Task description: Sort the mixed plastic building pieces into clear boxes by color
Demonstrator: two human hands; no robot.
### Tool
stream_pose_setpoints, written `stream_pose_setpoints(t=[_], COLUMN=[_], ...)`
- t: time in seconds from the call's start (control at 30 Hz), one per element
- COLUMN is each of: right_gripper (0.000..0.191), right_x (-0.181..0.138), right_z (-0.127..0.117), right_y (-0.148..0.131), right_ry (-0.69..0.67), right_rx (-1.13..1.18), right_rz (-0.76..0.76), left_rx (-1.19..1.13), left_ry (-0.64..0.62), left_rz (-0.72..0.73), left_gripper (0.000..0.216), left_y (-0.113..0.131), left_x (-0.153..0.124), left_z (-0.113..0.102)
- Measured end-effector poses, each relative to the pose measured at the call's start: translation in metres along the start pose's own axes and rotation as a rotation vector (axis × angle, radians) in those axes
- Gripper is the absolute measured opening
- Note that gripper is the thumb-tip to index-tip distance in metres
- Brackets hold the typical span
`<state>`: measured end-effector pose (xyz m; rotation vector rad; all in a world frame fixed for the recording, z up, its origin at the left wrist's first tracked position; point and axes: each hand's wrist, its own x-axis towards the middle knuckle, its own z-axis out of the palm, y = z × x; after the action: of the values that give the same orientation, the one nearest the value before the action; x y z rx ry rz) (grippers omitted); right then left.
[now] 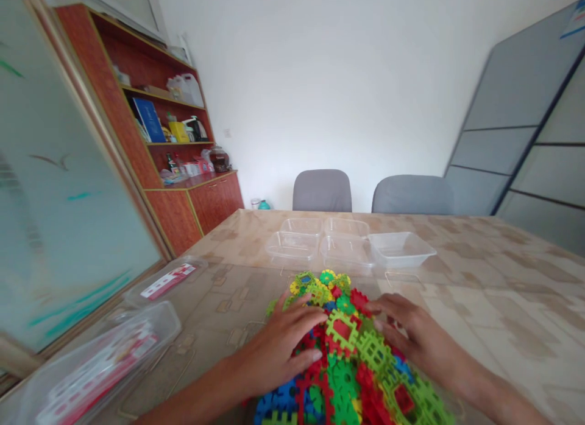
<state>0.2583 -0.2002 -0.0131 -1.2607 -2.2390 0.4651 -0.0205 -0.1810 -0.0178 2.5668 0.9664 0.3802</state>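
Note:
A heap of plastic building pieces (342, 376) in red, green, lime, blue and yellow lies on the table in front of me. My left hand (287, 337) rests over the heap's left side, fingers spread and palm down, with no piece gripped. At the right side, my right hand (404, 324) has its fingers curled at the edge of the pile, close to a red gear-shaped piece (359, 300). Its fingertips are partly hidden, so whether it grips a piece cannot be made out. Between the hands lies a lime square frame piece (342, 330).
Several clear plastic containers (402, 249) stand beyond the heap on the patterned table (479, 279). To the left are a clear lid (164, 280) and more containers (100, 364) with printed labels. Two grey chairs (322, 190) stand behind the table, a wooden cabinet (214, 200) at the back left.

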Motion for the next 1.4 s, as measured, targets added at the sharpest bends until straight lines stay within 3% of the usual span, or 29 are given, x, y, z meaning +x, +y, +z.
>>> stream_pose_setpoints(t=[0.13,0.23,0.4,0.5,0.63,0.8,0.93,1.07,1.17,1.27,1.4], right_gripper=[0.047,0.047,0.041,0.039,0.04,0.052,0.071,0.066,0.071,0.074,0.046], right_x=[0.005,0.01,0.01,0.002,-0.003,0.013,0.022,0.024,0.023,0.023,0.024], right_z=[0.023,0.03,0.009,-0.007,-0.014,0.003,0.023,0.036,0.04,0.041,0.038], right_y=[-0.008,-0.02,-0.023,-0.016,-0.013,-0.022,-0.022,-0.018,-0.021,-0.031,-0.042], right_ry=[-0.028,-0.064,-0.046,-0.116,-0.209,-0.197,-0.259,-0.235,-0.247,-0.278,-0.225], right_rx=[-0.091,-0.081,0.062,0.075,0.062,-0.005,-0.039,-0.03,-0.046,-0.065,-0.018], right_rz=[-0.083,-0.081,-0.06,-0.018,-0.072,-0.06,-0.061,-0.026,-0.015,-0.023,-0.036], left_rx=[0.003,0.014,0.018,0.006,-0.024,-0.079,-0.111,-0.18,-0.246,-0.221,-0.161], left_ry=[0.081,0.117,0.062,0.041,0.029,0.091,0.157,0.227,0.167,0.027,-0.074], left_rz=[-0.015,-0.029,-0.043,-0.064,-0.054,-0.095,-0.102,-0.157,-0.138,-0.078,-0.052], left_gripper=[0.038,0.038,0.05,0.053,0.059,0.067,0.068,0.059,0.056,0.056,0.062], left_y=[-0.002,-0.006,-0.011,-0.009,-0.002,-0.001,-0.008,-0.017,-0.023,-0.026,-0.028], left_x=[0.001,0.0,-0.005,-0.005,0.002,0.003,-0.005,-0.01,-0.015,-0.021,-0.024], left_z=[0.004,0.004,-0.005,-0.007,0.0,0.004,-0.013,-0.035,-0.045,-0.047,-0.044])
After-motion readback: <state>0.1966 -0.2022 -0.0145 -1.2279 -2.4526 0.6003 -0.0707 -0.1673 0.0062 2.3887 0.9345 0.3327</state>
